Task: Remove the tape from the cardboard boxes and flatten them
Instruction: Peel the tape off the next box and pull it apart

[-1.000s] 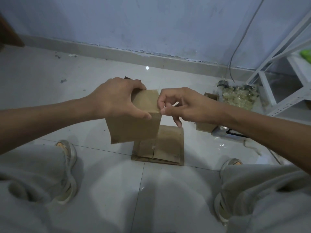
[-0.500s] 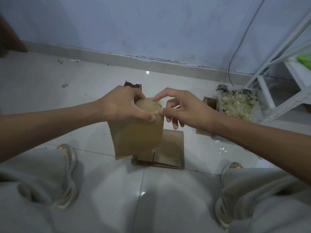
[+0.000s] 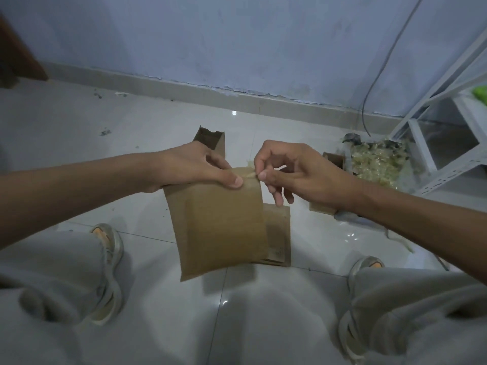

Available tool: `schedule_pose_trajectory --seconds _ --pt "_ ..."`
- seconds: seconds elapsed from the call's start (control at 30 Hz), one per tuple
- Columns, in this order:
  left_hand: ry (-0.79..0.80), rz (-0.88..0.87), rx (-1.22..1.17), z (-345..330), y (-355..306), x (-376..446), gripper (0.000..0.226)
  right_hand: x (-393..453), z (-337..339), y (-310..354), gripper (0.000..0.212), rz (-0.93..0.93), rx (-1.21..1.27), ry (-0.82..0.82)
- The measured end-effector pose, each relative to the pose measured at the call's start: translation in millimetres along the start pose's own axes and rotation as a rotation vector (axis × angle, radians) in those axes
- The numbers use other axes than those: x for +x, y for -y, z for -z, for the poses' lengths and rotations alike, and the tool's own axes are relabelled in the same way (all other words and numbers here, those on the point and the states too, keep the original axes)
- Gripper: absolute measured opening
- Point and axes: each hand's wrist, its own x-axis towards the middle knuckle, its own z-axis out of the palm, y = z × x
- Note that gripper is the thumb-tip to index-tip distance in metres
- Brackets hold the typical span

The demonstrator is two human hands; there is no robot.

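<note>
Pinching a curled end of clear tape [image 3: 251, 172] at the top edge of the brown cardboard box [image 3: 218, 222], held above the floor, the right hand [image 3: 295, 175] risks snapping it short if the thumb-clamping left hand [image 3: 200, 167] slips.

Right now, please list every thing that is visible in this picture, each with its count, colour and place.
held cardboard box: one, brown, centre, above floor
tape: one strip, clear, box's top edge
flattened boxes: small stack, brown, floor behind box
open box: one, brown, behind left hand
tape heap: one, yellowish, right by shelf
shelf: one, white, right
cable: one, grey, wall
left hand: grips box
right hand: pinches tape
shoes: two, pale
</note>
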Motion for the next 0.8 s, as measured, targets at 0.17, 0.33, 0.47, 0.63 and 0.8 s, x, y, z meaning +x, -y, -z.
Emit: schedule_pose_trajectory --seconds 0.17,0.33,0.47,0.63,0.8 --pt "0.193 0.080 -0.188 5 -4 -8 0.063 -1 4 9 0.007 0.094 -0.078 -0.081" --pt "0.227 0.127 -0.228 4 -10 -8 0.065 0 7 20 0.047 0.103 -0.035 -0.138" --pt "0.232 0.155 -0.247 0 -8 -4 0.068 3 8 19 0.017 0.081 -0.131 -0.104" --pt "0.245 0.142 -0.261 3 -6 -1 0.070 1 6 15 0.010 0.084 -0.178 -0.101" --pt "0.321 0.162 -0.239 8 -6 -4 0.077 -3 12 18 0.012 0.088 -0.189 -0.001"
